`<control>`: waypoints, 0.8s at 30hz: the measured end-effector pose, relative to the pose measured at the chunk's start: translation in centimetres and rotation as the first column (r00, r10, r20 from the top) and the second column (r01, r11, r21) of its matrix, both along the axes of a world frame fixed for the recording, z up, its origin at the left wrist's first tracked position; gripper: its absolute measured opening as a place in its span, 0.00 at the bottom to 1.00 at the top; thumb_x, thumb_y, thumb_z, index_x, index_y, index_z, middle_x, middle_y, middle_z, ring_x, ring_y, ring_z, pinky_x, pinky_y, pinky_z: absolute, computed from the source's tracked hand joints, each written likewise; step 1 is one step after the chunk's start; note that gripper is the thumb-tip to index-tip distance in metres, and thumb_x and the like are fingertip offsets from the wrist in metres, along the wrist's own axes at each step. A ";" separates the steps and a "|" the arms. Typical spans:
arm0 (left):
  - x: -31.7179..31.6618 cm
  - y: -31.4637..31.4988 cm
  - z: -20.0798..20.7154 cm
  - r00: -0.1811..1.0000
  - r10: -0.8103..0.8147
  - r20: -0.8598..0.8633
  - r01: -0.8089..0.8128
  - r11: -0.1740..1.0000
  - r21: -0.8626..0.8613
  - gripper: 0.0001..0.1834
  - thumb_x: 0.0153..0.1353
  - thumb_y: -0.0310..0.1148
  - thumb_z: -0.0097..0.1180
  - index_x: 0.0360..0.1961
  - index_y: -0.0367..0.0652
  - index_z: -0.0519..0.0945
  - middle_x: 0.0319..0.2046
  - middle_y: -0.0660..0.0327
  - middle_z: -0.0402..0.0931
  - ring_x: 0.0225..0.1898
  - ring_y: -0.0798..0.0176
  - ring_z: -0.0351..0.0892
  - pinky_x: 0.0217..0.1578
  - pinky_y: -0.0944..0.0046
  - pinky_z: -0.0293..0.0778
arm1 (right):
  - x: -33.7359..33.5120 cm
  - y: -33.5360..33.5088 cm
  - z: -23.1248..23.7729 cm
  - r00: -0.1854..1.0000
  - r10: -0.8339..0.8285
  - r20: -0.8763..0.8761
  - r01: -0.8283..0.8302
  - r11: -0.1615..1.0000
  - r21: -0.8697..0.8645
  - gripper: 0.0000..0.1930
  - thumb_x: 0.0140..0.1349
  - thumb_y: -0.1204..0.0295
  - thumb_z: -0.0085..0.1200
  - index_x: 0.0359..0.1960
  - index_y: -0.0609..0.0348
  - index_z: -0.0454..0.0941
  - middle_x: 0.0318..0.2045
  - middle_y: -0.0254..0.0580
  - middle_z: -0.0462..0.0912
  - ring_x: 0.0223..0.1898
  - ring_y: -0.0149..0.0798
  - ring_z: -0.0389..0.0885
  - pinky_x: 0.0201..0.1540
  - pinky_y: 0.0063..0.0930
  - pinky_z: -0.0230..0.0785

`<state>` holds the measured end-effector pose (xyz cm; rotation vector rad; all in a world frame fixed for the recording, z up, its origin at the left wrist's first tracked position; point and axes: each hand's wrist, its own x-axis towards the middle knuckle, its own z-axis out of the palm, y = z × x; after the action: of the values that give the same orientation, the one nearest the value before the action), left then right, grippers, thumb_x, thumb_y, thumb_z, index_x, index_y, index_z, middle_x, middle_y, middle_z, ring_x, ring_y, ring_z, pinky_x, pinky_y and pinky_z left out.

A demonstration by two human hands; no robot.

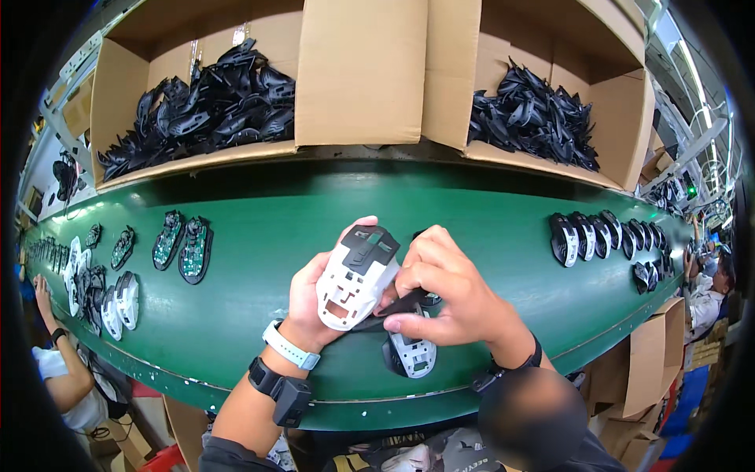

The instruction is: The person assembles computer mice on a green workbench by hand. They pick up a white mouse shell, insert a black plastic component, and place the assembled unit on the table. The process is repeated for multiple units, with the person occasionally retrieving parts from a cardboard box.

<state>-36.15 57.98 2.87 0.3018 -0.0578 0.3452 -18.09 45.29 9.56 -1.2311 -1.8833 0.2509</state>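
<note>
My left hand [305, 299] is closed round a white and black computer mouse shell [350, 279], tilted so its cut-out face is up. My right hand [456, 291] pinches a thin black plastic side piece [406, 304] against the shell's right edge. Whether that piece is seated on the shell I cannot tell, since fingers cover the join. Just below my hands, another white and black mouse shell [419, 359] lies on the green work surface [259, 330]. Something dark is partly hidden behind my right fingers.
Two cardboard boxes [362, 75] at the back hold heaps of black plastic pieces [212, 106]. Mouse halves with green circuit boards [194, 250] and white shells [126, 303] lie left. A row of mouse shells [564, 240] stands right. Another person's arm [67, 354] reaches in far left.
</note>
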 end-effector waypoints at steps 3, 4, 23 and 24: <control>0.0 -0.1 -0.4 0.999 0.006 -0.046 -0.007 1.000 -0.020 0.32 0.76 0.40 0.30 0.79 0.43 0.59 0.63 0.48 0.77 0.59 0.45 0.83 0.59 0.47 0.82 | -0.2 0.2 -0.7 0.999 0.036 0.013 -0.036 0.999 -0.006 0.18 0.50 0.63 0.79 0.34 0.55 0.82 0.35 0.40 0.74 0.40 0.46 0.70 0.46 0.39 0.62; 0.0 -0.2 -0.3 0.998 0.013 -0.058 -0.014 1.000 -0.026 0.32 0.76 0.40 0.30 0.79 0.43 0.59 0.63 0.48 0.77 0.58 0.46 0.83 0.59 0.47 0.82 | -0.2 0.2 -0.9 0.999 0.027 0.016 -0.027 1.000 -0.001 0.18 0.49 0.63 0.79 0.35 0.55 0.82 0.35 0.40 0.74 0.40 0.46 0.70 0.46 0.39 0.63; -0.9 0.3 -0.8 0.970 -0.166 -0.178 0.183 0.979 0.086 0.38 0.79 0.59 0.34 0.76 0.41 0.62 0.61 0.36 0.76 0.45 0.36 0.88 0.27 0.45 0.89 | 0.0 0.7 -3.8 0.913 0.112 -0.392 -0.183 0.972 -0.148 0.50 0.46 0.64 0.83 0.70 0.62 0.65 0.69 0.54 0.70 0.74 0.53 0.66 0.75 0.47 0.60; -0.8 0.3 -0.2 0.978 -0.122 -0.170 0.139 0.986 0.089 0.41 0.78 0.63 0.34 0.75 0.39 0.62 0.61 0.37 0.76 0.48 0.38 0.88 0.32 0.43 0.89 | -0.3 0.6 -4.2 0.880 0.078 -0.468 -0.148 0.982 -0.114 0.48 0.48 0.67 0.83 0.69 0.62 0.65 0.68 0.54 0.71 0.73 0.52 0.68 0.75 0.47 0.60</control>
<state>-36.91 58.25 2.62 0.4227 0.0669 0.1860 -18.43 45.90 5.36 -1.0406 -1.5362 0.6973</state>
